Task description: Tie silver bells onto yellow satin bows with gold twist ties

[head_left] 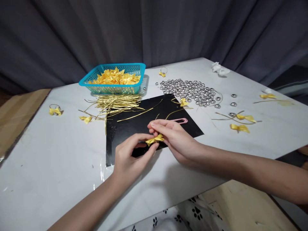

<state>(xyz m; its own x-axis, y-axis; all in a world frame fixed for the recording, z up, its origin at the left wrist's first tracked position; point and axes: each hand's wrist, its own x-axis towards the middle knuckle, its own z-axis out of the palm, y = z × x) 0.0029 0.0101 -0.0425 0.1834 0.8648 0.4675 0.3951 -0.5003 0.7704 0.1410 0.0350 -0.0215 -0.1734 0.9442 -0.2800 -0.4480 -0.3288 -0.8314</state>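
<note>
Over the black sheet, a yellow ribbon bow sits between the fingertips and thumb of my left hand. My right hand is just above and to the right of it, thumb and forefinger pinched on a thin gold twist tie whose end pokes up past the fingertips. The tie appears to run down to the middle of the bow; the joint itself is too small to make out. A pink looped tool lies behind my right hand, which partly hides it.
At the back stands a blue basket of yellow bows, with a pile of gold twist ties before it. Silver domed beads are heaped right of centre. Loose bows and a crumpled white tissue lie on the right.
</note>
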